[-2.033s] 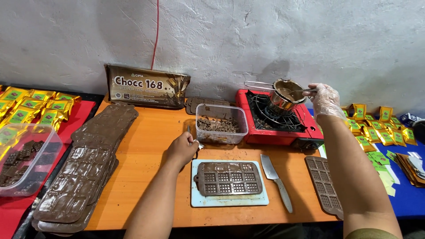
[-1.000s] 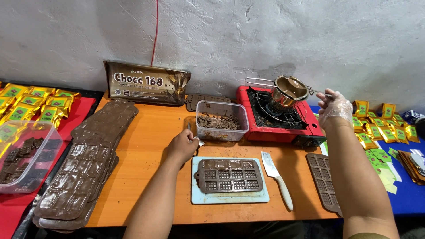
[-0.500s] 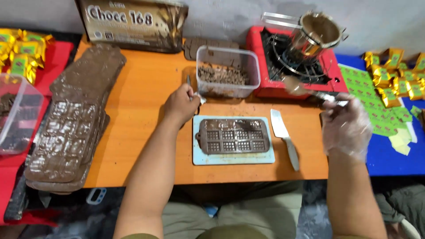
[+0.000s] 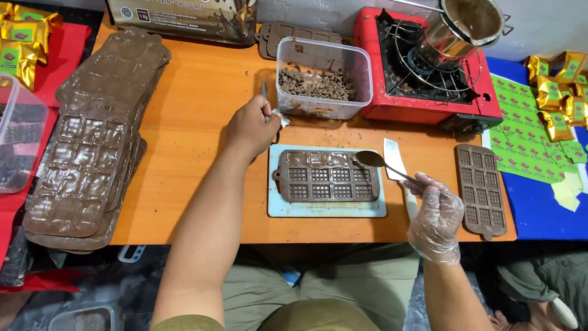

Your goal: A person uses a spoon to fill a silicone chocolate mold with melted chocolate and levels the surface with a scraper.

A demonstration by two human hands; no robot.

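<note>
1. Far left: clear plastic tub [image 4: 15, 138] on a red mat [image 4: 64, 46], gold wrapped packets [image 4: 24, 37] at the top corner.
2. Stack of brown chocolate-smeared moulds [image 4: 92, 147] lies along the left side of the orange table [image 4: 190, 110].
3. Long dark chocolate bag [image 4: 184, 18] lies at the back edge of the table.
4. Left hand [image 4: 251, 125] rests on the table just left of the clear container, bare, fingers [image 4: 266, 113] curled and pinching a small crumpled white thing [image 4: 280, 117]; can't tell what it is.
5. Clear container [image 4: 321, 76] holds chocolate chunks, stands behind the mould, touching the stove's left side.
6. Brown silicone bar mould [image 4: 327, 176] sits on a pale blue board [image 4: 327, 208], centre front of the table; top row of cells looks filled, lower rows look empty.
7. Spoon [image 4: 386, 167] has its bowl over the mould's top right corner, handle running back to the right hand.
8. Right hand [image 4: 436, 214] wears a clear plastic glove, fingers [image 4: 432, 187] pressed together, pinching the spoon handle end.
9. White-handled knife [image 4: 399, 175] lies on the table between mould and right hand, partly under the spoon.
10. Red portable stove [image 4: 429, 73] behind, metal pot [image 4: 462, 24] of melted chocolate on it, tilted.
11. Second brown mould [image 4: 481, 190] lies right of the hand.
12. Far right: green labels [image 4: 527, 135] and gold packets [image 4: 560, 86] on a blue mat [image 4: 539, 214].
</note>
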